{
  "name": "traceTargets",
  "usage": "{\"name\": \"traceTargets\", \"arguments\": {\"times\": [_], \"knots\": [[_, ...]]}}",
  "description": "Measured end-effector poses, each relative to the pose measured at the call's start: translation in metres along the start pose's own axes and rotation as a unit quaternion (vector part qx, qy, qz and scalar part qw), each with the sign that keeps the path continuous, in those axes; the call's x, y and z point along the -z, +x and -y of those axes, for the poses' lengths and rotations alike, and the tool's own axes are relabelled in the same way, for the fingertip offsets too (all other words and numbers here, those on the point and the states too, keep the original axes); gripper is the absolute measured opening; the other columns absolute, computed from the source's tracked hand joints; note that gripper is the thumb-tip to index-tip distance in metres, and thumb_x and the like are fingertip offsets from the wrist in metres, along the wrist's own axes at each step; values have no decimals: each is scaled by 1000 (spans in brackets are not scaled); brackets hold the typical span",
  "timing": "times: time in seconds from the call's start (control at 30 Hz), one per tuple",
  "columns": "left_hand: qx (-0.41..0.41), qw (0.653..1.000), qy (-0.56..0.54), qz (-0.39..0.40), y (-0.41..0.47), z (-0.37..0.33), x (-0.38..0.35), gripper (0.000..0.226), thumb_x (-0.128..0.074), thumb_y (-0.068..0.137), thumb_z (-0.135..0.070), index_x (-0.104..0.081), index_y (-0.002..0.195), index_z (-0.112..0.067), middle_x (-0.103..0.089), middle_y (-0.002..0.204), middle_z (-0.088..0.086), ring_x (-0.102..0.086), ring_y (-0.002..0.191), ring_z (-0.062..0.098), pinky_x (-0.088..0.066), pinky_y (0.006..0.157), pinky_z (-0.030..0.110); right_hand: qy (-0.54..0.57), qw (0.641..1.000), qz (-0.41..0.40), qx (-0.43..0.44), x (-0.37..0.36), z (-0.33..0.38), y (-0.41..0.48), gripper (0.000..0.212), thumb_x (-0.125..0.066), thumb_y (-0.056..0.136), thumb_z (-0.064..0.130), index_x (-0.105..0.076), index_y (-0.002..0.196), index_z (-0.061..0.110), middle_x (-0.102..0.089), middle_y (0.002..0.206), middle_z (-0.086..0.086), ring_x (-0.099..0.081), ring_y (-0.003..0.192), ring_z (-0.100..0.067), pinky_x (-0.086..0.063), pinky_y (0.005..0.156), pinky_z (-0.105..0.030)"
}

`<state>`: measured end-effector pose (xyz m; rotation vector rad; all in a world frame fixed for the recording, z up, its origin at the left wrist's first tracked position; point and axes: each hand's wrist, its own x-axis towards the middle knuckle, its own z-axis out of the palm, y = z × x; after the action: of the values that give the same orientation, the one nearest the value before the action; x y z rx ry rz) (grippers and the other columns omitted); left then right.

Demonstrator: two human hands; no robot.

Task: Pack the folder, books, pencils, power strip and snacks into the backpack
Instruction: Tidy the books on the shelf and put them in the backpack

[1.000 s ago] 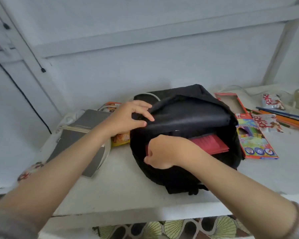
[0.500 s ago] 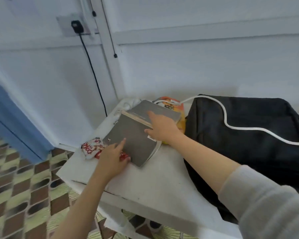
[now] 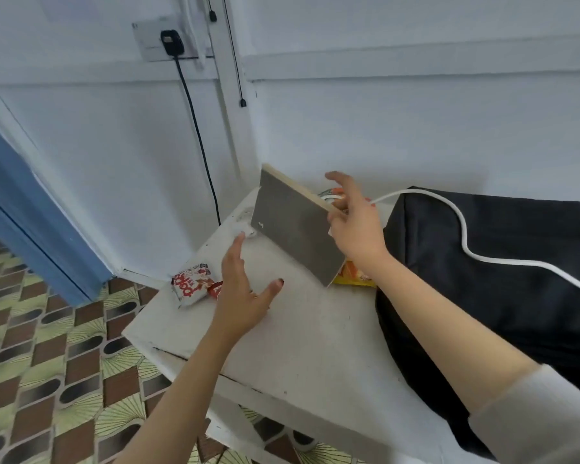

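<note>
One book (image 3: pixel 293 226), three snacks (image 3: pixel 191 283), one backpack (image 3: pixel 503 272)

Grey book (image 3: pixel 292 229): matt cover, looks like card or cloth board, pale paper page edges along the top. Backpack (image 3: pixel 503 279): matt black woven cloth, smooth white plastic-coated cable (image 3: pixel 462 236) lying on it. Snack packets (image 3: pixel 191 284): glossy printed foil or plastic, crinkled. Orange packet (image 3: pixel 354 276): glossy too. Table (image 3: pixel 315 336): painted white, matt, scuffed and speckled. Floor tiles (image 3: pixel 47 363): slight sheen.
</note>
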<state>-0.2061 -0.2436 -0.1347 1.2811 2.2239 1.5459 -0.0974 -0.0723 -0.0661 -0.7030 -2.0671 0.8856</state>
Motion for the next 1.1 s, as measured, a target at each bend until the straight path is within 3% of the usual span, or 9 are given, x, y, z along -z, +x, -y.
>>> {"name": "traceTargets", "arguments": {"times": [0.13,0.3,0.4,0.53,0.63,0.73,0.9,1.0,1.1], "knots": [[63,978,-199,-5,24,-29,-11,72,-59,83,-39,-9,133,-52,-17,148,-12,-34,130,1,-35,109,33,192,978,-8,-75,22,5,-5,60,-46,82,-2,-48,106,53,-65,106,-11,-61,99,-18,-47,95,-44],[70,926,-370,18,46,-53,-9,64,-57,85,5,-38,127,-40,-47,137,0,-53,120,22,-48,96,39,399,910,48,-103,40,6,-29,50,-40,89,-12,-53,107,33,-62,97,-10,-61,76,-17,-51,65,-26],[58,923,-378,41,51,-59,-1,63,-50,82,17,-48,119,-34,-54,130,12,-57,111,26,-54,84,33,366,922,88,-93,51,1,-35,57,-43,86,-14,-51,110,37,-59,92,-9,-60,74,-16,-51,64,-27],[53,932,-343,105,57,-69,9,56,-44,83,18,-55,116,-26,-61,120,6,-62,101,20,-54,78,28,313,943,96,-64,71,4,-30,64,-46,81,-18,-47,115,37,-55,103,-4,-59,81,-11,-51,65,-22],[56,930,-317,178,65,-76,20,56,-49,78,18,-58,112,-26,-69,99,-1,-67,84,17,-55,67,27,286,953,99,-30,92,12,-22,54,-49,86,-12,-47,118,31,-54,114,-9,-61,90,-17,-54,76,-28],[40,920,-281,271,77,-86,31,53,-56,66,9,-62,106,-25,-69,101,2,-67,83,20,-56,65,29,216,965,145,-9,118,19,-13,35,-52,89,-6,-53,113,19,-56,119,0,-59,103,-16,-53,83,-26],[21,882,-210,420,98,-110,31,49,-57,63,8,-71,92,-29,-69,104,-1,-67,88,18,-56,67,30,137,941,308,-39,149,31,-20,29,-53,89,-6,-63,104,17,-62,77,17,-58,69,1,-43,60,-11],[-6,856,-169,488,105,-129,17,49,-58,67,14,-70,98,-22,-68,107,1,-66,92,18,-55,72,29,163,922,343,-82,161,30,-32,44,-49,89,-9,-61,117,22,-62,106,-2,-65,80,-15,-52,58,-27],[-22,853,-120,507,108,-150,-2,49,-50,77,25,-62,107,-13,-67,110,-1,-66,94,15,-55,73,26,168,940,285,-85,172,29,-51,49,-45,89,-15,-57,124,18,-61,107,1,-65,73,-3,-49,54,-16]]}}
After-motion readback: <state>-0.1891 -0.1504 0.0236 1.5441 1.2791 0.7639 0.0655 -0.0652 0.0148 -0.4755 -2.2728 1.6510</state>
